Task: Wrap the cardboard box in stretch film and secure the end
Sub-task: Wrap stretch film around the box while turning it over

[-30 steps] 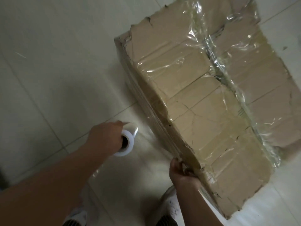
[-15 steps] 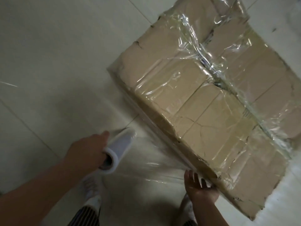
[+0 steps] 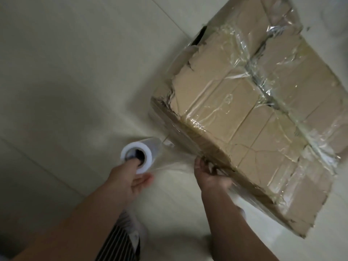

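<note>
A worn brown cardboard box (image 3: 244, 113), its top flaps covered in shiny clear film, lies on the pale tiled floor at the right. My left hand (image 3: 130, 178) holds the white stretch film roll (image 3: 140, 155) with a finger pushed into its core, left of the box's near corner. A sheet of stretch film (image 3: 177, 161) runs taut from the roll to the box's near side. My right hand (image 3: 209, 176) grips the box's near top edge with curled fingers, over the film.
Pale floor tiles (image 3: 75, 72) spread to the left and behind the box. My striped trouser leg (image 3: 116, 245) and a white shoe (image 3: 137, 228) show at the bottom, close to the box's near side.
The roll has swung so its open end faces me, with my finger now inside the core. My right hand has shifted left along the box edge and curled onto it. The view has turned.
</note>
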